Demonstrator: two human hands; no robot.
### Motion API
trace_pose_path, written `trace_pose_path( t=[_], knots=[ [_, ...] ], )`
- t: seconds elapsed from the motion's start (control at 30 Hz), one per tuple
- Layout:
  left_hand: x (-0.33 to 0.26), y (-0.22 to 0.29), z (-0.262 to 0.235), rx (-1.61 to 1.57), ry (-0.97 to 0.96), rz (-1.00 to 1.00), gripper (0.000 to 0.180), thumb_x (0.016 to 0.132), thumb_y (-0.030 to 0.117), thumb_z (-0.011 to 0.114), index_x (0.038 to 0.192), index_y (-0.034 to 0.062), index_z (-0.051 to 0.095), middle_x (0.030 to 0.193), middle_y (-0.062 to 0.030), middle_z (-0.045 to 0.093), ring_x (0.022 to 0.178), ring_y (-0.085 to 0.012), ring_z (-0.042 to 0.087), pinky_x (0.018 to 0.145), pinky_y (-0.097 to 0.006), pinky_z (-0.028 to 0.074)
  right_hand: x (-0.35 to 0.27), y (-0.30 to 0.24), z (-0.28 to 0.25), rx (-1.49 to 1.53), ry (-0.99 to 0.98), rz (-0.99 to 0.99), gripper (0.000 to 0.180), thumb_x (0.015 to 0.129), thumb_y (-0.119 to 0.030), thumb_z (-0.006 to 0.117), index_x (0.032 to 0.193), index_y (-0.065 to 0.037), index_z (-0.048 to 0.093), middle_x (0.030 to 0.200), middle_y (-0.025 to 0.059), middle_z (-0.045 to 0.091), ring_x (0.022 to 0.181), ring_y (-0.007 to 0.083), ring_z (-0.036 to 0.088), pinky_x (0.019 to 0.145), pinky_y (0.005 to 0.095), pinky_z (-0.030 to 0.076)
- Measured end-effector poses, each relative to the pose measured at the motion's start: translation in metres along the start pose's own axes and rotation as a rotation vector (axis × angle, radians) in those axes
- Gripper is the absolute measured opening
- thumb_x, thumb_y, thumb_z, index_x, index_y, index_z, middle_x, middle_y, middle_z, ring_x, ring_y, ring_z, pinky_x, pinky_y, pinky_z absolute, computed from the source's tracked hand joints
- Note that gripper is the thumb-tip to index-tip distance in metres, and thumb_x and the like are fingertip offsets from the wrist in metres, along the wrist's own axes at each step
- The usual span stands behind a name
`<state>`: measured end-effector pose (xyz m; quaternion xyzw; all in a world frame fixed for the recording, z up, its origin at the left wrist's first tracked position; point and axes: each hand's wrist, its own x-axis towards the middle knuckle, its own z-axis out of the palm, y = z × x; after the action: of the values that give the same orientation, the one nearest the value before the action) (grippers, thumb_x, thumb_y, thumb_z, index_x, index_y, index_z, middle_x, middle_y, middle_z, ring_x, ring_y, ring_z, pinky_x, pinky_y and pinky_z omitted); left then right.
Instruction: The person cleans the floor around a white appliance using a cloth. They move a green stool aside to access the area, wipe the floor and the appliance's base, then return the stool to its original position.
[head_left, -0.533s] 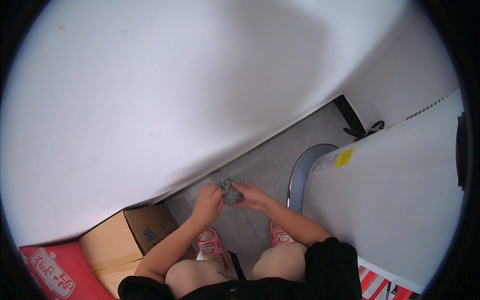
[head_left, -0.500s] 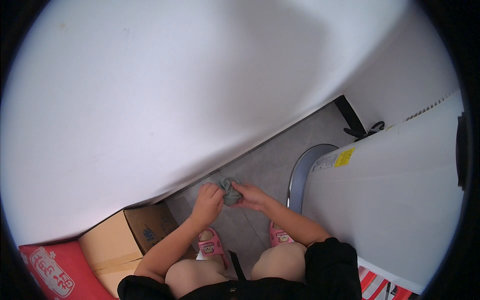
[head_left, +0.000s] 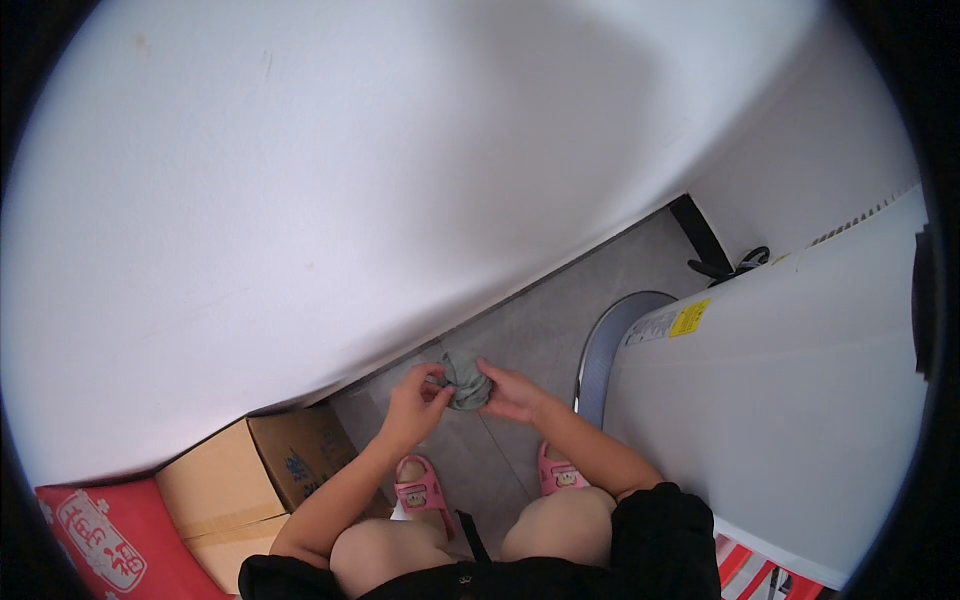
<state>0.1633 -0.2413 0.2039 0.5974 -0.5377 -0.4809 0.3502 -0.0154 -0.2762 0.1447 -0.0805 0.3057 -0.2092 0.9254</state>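
Between my two hands is a crumpled grey-green cloth (head_left: 468,384), held low over the floor in front of my knees. My left hand (head_left: 416,398) pinches its left edge with thumb and fingers. On the other side, my right hand (head_left: 510,393) grips the cloth, thumb on top and the other fingers partly hidden beneath it. What the cloth is, beyond a bunched soft fabric, does not show.
A white wall (head_left: 300,220) slants across in front. At the lower left stand a cardboard box (head_left: 225,480) and a red package (head_left: 130,540). To the right is a large white appliance (head_left: 780,400) with a yellow label; black cables (head_left: 735,265) lie behind it. Pink sandals (head_left: 420,487) stand on grey tiles.
The cloth has turned and spread a little between my hands. My left fingers have shifted their pinch, and my right hand has moved slightly to the right.
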Motion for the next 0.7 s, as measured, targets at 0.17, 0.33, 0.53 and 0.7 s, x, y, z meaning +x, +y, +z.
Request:
trace_pose_path(
  t=[0.17, 0.33, 0.53, 0.7],
  knots=[
    [-0.002, 0.007, 0.001, 0.169, -0.057, 0.144, 0.037, 0.072, 0.004, 0.067, 0.105, 0.0019, 0.051, 0.090, -0.0115, 0.054, 0.070, -0.0180, 0.060, 0.059, -0.025, 0.049, -0.008, -0.007, 0.019, 0.022, 0.114, -0.014, 0.044, 0.092, -0.038, 0.037, 0.118, -0.003, 0.045, 0.118, 0.0091, 0.050, 0.106, 0.0216, 0.050, 0.092, 0.0392, 0.039],
    [0.000, 0.006, 0.005, 0.257, 0.054, 0.209, 0.034, 0.073, 0.006, 0.066, 0.103, 0.0015, 0.052, 0.089, -0.0128, 0.053, 0.065, -0.0190, 0.059, 0.056, -0.026, 0.047, -0.003, -0.006, 0.012, 0.056, 0.146, -0.136, 0.043, 0.092, -0.040, 0.035, 0.118, -0.007, 0.045, 0.116, 0.0071, 0.051, 0.103, 0.0197, 0.052, 0.092, 0.0369, 0.039],
    [0.007, -0.009, 0.014, -0.137, 0.097, -0.102, 0.021, 0.078, 0.009, 0.062, 0.094, -0.0016, 0.053, 0.077, -0.0081, 0.055, 0.059, -0.0148, 0.055, 0.052, -0.028, 0.045, -0.002, -0.002, 0.014, -0.175, 0.071, -0.170, 0.035, 0.085, -0.019, 0.055, 0.115, -0.003, 0.046, 0.109, 0.0074, 0.054, 0.101, 0.0184, 0.053, 0.088, 0.0339, 0.042],
    [0.011, -0.012, 0.002, -0.178, 0.071, -0.308, 0.018, 0.082, 0.012, 0.059, 0.089, -0.0013, 0.050, 0.073, -0.0047, 0.053, 0.056, -0.0127, 0.053, 0.049, -0.028, 0.043, -0.013, -0.011, 0.025, -0.213, 0.087, -0.054, 0.036, 0.082, -0.011, 0.058, 0.115, -0.003, 0.046, 0.109, 0.0074, 0.055, 0.100, 0.0181, 0.054, 0.086, 0.0334, 0.044]
  ],
)
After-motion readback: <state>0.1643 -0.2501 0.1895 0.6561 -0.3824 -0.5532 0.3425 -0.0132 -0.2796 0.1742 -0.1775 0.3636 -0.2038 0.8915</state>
